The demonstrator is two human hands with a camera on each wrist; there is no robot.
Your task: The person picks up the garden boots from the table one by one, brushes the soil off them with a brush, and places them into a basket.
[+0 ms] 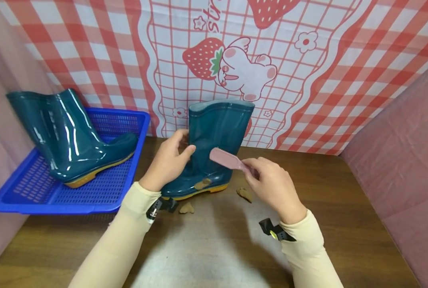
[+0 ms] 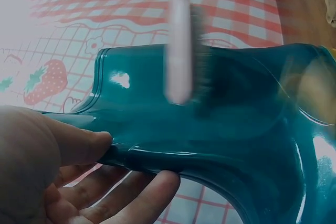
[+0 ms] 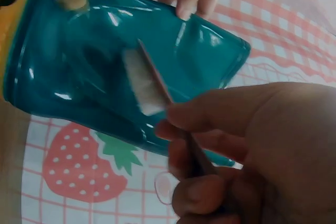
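A dark green rubber boot (image 1: pixel 214 136) with a yellow sole stands upright on the table, its toe pointing left. A brown mud-like patch (image 1: pixel 203 183) marks its foot. My left hand (image 1: pixel 169 160) grips the front edge of the shaft, thumb on the near side and fingers behind, as the left wrist view (image 2: pixel 100 166) shows. My right hand (image 1: pixel 271 186) holds a pink brush (image 1: pixel 226 159) by its handle. The brush's pale bristles (image 3: pixel 142 82) face the boot's shaft; whether they touch it I cannot tell.
At the left, a second green boot (image 1: pixel 77 140) leans in a blue plastic basket (image 1: pixel 73 209). Brown flakes (image 1: pixel 187 208) lie on the wooden table (image 1: pixel 214 248) beside the standing boot. A red-and-white strawberry cloth (image 1: pixel 293 80) hangs close behind it, and pink cloth (image 1: pixel 401 160) borders the right.
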